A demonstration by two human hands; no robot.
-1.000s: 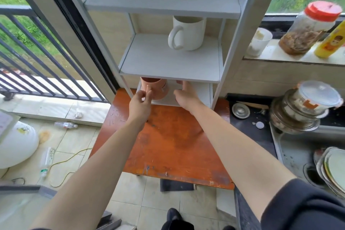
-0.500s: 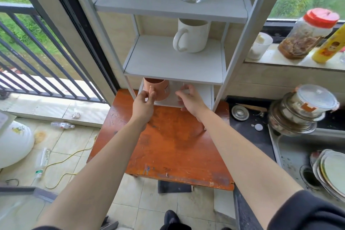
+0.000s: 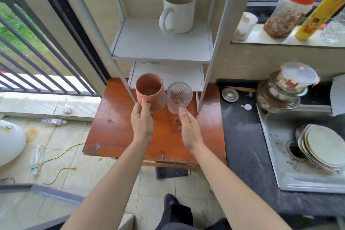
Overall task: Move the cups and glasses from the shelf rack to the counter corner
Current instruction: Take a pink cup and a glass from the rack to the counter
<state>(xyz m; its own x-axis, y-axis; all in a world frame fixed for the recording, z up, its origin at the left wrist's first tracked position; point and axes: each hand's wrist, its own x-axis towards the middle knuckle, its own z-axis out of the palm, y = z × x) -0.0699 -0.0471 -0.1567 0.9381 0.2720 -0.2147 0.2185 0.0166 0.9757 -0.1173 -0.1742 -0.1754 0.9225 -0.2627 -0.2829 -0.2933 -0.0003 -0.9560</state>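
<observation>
The fingers [image 3: 143, 103] of our left hand [image 3: 141, 123] curl round the low wall of the cup [image 3: 149, 91]. The right hand [image 3: 188, 130] grips the glass [image 3: 179, 96] near its base. Both hang side by side, just before the lowest shelf of the rack [image 3: 160, 43], above the bench [image 3: 115, 114]. We judge the cup thick and rough, and the glass slippery and fragile, so safer to hold round its body.

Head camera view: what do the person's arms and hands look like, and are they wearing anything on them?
The left forearm and right forearm are bare down to the picture's bottom edge; no sleeve shows. The left hand and right hand have no gloves, watch, bracelet or rings that I can see. Dark trousers show below.
</observation>
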